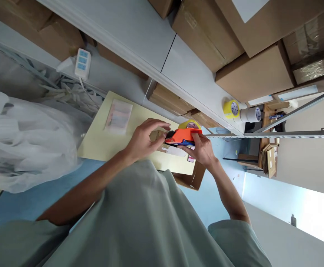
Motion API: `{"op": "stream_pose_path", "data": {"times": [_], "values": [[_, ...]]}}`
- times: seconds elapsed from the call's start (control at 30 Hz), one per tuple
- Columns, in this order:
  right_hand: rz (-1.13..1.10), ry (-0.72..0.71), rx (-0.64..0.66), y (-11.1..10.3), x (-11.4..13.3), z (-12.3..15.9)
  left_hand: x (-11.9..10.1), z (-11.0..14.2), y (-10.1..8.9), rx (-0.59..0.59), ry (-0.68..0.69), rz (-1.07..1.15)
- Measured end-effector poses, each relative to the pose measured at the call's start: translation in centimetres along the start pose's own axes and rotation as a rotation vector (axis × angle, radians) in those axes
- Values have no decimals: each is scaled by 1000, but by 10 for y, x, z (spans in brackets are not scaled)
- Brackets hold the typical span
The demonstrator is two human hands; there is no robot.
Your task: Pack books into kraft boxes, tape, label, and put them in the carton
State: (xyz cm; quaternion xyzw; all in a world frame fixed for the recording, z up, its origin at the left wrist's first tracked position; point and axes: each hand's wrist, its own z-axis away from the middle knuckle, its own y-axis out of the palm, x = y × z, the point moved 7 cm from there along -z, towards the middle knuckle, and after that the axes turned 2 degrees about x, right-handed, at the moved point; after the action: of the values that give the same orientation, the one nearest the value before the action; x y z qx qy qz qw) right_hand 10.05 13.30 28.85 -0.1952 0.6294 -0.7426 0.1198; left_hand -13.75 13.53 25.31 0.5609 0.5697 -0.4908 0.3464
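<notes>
My right hand grips an orange tape dispenser that carries a yellow tape roll. My left hand curls around a small brown cardboard box, and the dispenser's front end touches that box. Both hands are over the far edge of a pale yellow table. Most of the box is hidden by my left hand's fingers. A white label lies on the table just under the dispenser.
A flat pale packet lies on the table. White plastic bags are piled at left, with a power strip beyond. An open carton sits below the table. Stacked cartons, tape rolls and a metal rail are at right.
</notes>
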Motion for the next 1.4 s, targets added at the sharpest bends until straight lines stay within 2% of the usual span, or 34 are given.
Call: {"op": "stream_pose_path", "data": {"times": [0.13, 0.23, 0.5, 0.77, 0.83, 0.93, 1.0, 1.1, 1.27, 1.4], "values": [[56, -46, 57, 2, 8, 3, 10, 4, -1, 47, -48, 46], [61, -29, 143, 6, 14, 6, 17, 9, -3, 73, -93, 93], [-95, 118, 416, 6, 39, 3, 51, 32, 8, 181, -432, 374], [-178, 308, 741, 12, 55, -5, 94, 77, 36, 114, -646, 612], [-209, 345, 832, 5, 54, -4, 103, 85, 39, 111, -663, 631], [-240, 419, 958, -19, 43, -2, 132, 89, 28, 12, -681, 616], [-207, 499, 968, -39, 30, -4, 159, 90, 18, -75, -688, 578], [-171, 583, 928, -58, 21, -11, 193, 92, 26, -35, -699, 568], [-140, 562, 878, -50, 39, -23, 221, 95, 61, -75, -731, 611], [-145, 546, 852, -41, 48, -26, 227, 92, 75, -84, -720, 529]]}}
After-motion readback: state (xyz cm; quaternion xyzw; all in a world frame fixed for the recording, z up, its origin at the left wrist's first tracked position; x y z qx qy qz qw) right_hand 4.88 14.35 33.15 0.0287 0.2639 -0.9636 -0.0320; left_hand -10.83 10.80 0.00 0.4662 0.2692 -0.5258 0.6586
